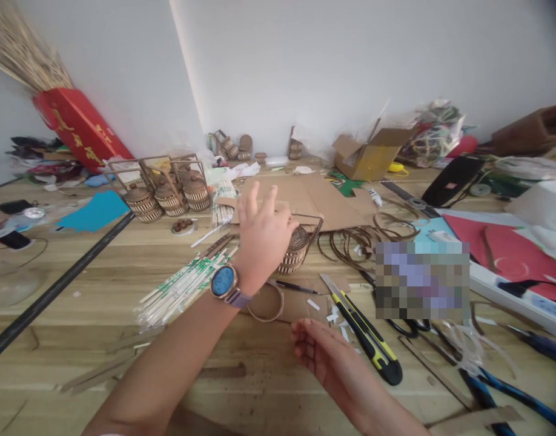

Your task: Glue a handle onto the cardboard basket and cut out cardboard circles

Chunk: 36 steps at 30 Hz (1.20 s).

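My left hand, with a watch on its wrist, reaches over the middle of the table with its fingers spread. It is beside a small round woven basket with a thin frame handle, partly covering it; whether it touches the basket is unclear. My right hand is nearer to me, palm turned inward, fingers curved and apart from the thumb, with nothing seen in it. Between the hands lie a thin ring and a black pen-like tool. A yellow and black cutter rests right of my right hand.
Three lidded baskets stand at the back left. Wrapped sticks lie left of my forearm. Cardboard, an open box and coiled brown strips are beyond. Blue-handled pliers and a white power strip lie right.
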### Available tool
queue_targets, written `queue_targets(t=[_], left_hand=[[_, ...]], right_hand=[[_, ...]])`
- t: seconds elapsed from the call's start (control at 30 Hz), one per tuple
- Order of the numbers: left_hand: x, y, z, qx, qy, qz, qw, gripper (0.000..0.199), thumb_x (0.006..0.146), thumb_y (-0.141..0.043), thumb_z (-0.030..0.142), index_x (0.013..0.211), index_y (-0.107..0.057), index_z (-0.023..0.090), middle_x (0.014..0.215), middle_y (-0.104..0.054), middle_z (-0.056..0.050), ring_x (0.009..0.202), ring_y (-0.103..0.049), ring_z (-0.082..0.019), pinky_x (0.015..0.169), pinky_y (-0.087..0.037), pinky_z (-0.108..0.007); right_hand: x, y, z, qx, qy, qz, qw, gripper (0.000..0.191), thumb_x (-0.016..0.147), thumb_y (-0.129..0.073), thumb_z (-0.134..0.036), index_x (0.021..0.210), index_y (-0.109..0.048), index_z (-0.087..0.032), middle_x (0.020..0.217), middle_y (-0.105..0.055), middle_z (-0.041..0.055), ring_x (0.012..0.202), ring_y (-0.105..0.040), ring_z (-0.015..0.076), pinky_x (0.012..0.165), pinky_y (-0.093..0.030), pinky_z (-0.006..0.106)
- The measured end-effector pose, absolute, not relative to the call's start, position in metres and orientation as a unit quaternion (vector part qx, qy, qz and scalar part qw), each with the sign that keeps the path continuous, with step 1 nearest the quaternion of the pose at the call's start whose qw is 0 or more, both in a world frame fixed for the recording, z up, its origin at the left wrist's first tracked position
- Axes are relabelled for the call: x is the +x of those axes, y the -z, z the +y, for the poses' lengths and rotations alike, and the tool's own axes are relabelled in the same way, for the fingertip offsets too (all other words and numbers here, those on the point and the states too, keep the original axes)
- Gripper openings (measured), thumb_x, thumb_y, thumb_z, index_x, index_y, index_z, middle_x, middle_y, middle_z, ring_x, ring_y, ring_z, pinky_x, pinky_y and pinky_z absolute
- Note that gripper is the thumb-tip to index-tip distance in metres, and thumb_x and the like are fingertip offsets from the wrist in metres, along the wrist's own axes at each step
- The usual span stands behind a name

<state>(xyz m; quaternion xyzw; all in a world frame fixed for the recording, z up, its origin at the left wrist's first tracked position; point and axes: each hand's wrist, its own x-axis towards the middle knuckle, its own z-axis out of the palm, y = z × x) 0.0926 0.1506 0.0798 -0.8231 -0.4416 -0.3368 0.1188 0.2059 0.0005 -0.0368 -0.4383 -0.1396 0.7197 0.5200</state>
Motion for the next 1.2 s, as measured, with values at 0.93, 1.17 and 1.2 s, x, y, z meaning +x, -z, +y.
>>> queue_targets(t=[0.93,1.17,1.2], left_hand=[[-0.06,-0.231,0.244,-0.824,0.099,-0.535,0.156,0.032,0.089,-0.055,0.032,0.107,-0.075,0.016,0.094,-0.075,-0.005,0.082,-0.062,-0.019,0.076,-0.044,-0.028],[-0.161,-0.225,0.281,-0.766,0.072,-0.612,0.183,0.049,0.096,-0.052,0.051,0.109,-0.07,0.008,0.091,-0.073,-0.005,0.079,-0.051,-0.016,0.081,-0.044,-0.03],[-0.173,-0.22,0.286,-0.76,0.067,-0.621,0.18,0.05,0.094,-0.055,0.053,0.107,-0.07,0.007,0.087,-0.072,-0.004,0.08,-0.052,-0.016,0.083,-0.045,-0.031]], right_hand=[[0.202,0.045,0.0,-0.469,-0.712,-0.136,0.504,0.041,0.055,-0.095,-0.048,0.077,-0.081,-0.016,0.076,-0.075,0.0041,0.069,-0.065,0.013,0.068,-0.05,0.023],[0.204,0.054,0.003,-0.478,-0.719,-0.112,0.492,0.045,0.045,-0.098,-0.047,0.074,-0.081,-0.018,0.08,-0.077,0.0043,0.075,-0.067,0.0149,0.07,-0.053,0.023],[0.203,0.054,0.004,-0.484,-0.714,-0.108,0.495,0.046,0.043,-0.098,-0.048,0.073,-0.081,-0.018,0.079,-0.076,0.0042,0.074,-0.067,0.0149,0.069,-0.053,0.023]])
